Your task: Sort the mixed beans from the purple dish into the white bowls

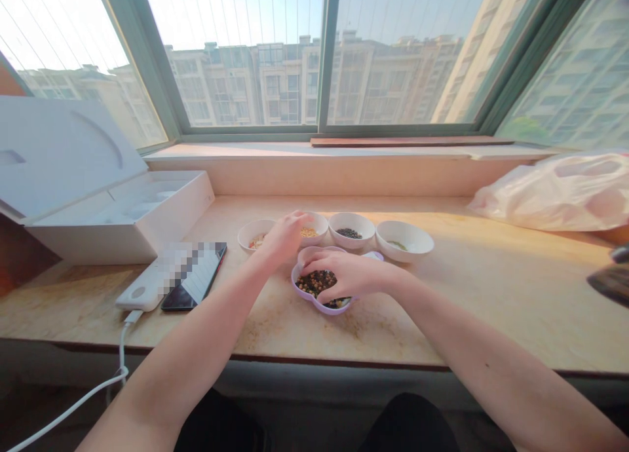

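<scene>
My left hand reaches over a white bowl of yellowish grains. Its fingers are bent and close together, and I cannot see what they hold, if anything. My right hand is over a pale purple, flower-shaped dish, with its thumb and fingers apart and reaching into it. Mixed dark and brown beans fill the near part of that dish. Behind stand a white bowl with reddish and pale bits, one with black beans, and one with a little green grain.
Left of the bowls lie a dark phone and a white power bank with a white cable. An opened white box stands behind them. A plastic bag lies at the right by the window ledge.
</scene>
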A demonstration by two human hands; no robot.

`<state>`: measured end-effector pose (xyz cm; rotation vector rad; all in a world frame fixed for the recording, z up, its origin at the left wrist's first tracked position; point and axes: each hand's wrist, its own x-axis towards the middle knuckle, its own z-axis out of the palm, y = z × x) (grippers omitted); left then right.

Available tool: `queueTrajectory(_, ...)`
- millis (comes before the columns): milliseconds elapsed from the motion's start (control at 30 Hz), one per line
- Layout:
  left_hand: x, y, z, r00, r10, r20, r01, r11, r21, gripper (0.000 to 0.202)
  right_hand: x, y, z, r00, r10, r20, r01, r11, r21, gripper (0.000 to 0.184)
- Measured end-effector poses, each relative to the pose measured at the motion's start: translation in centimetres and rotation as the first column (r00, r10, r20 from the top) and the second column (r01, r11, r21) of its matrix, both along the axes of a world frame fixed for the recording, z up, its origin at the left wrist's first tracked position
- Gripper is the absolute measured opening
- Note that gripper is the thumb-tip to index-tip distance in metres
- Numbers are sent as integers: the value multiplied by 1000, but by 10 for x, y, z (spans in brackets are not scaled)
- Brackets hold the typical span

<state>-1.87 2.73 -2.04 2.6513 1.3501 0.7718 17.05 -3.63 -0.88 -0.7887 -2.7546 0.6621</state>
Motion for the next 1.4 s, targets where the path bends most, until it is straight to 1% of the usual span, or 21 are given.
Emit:
queueTrajectory(67, 1, -1, 0, 1000, 21, -19, -21, 1000, 5, 52, 0, 0, 0, 1000, -17, 18, 17, 1000, 9, 36)
queueTrajectory(167, 1, -3, 1, 997, 73, -33, -73, 997, 16, 43, 0, -1, 3, 998, -49, 34, 49, 999, 1, 27)
queueTrajectory(333, 3, -9, 5, 992, 127, -9, -126, 992, 15, 35, -1, -5, 4, 984, -147, 99, 158, 980, -120, 12)
queueTrajectory(433, 4, -12, 6, 988, 153, -4, -153, 988, 0, 34, 0, -3, 1, 982, -164, 97, 179, 968, -179, 12)
queueTrajectory(533, 5, -12, 6, 985, 170, -3, -170, 985, -11, 33, 2, -1, -3, 985, -158, 71, 170, 965, -201, 13)
queueTrajectory(733, 4, -9, 1, 988, 150, 28, -149, 989, -7, 34, 3, -1, -2, 988, -145, 62, 154, 968, -198, 10)
queueTrajectory(933, 5, -9, 1, 992, 119, 46, -118, 993, -25, 35, 3, -5, 4, 991, -131, 35, 135, 982, -133, 14)
queueTrajectory(1033, 4, -11, 3, 992, 112, 65, -110, 993, -36, 35, 4, -5, 7, 985, -170, 22, 172, 978, -117, 16)
queueTrajectory(1133, 4, -16, 7, 991, 96, 92, -93, 995, -36, 33, 10, -2, 10, 969, -245, -25, 242, 966, -86, 21)
queueTrajectory(1200, 5, -20, 11, 995, 42, 91, -39, 999, -34, 30, 18, 2, 15, 941, -329, -82, 327, 944, -43, 26)
queueTrajectory(1267, 6, -27, 14, 997, -58, 50, 60, 997, -42, 26, 28, 8, 20, 888, -440, -131, 446, 895, 17, 32)
queueTrajectory(1300, 7, -31, 16, 993, -118, 13, 118, 992, -54, 24, 35, 11, 23, 856, -498, -139, 509, 859, 54, 35)
queueTrajectory(1333, 8, -35, 18, 983, -180, -30, 177, 981, -81, 23, 42, 14, 25, 815, -562, -142, 576, 811, 97, 36)
queueTrajectory(1400, 9, -42, 20, 946, -305, -112, 286, 945, -160, 21, 58, 22, 30, 724, -675, -147, 690, 698, 194, 35)
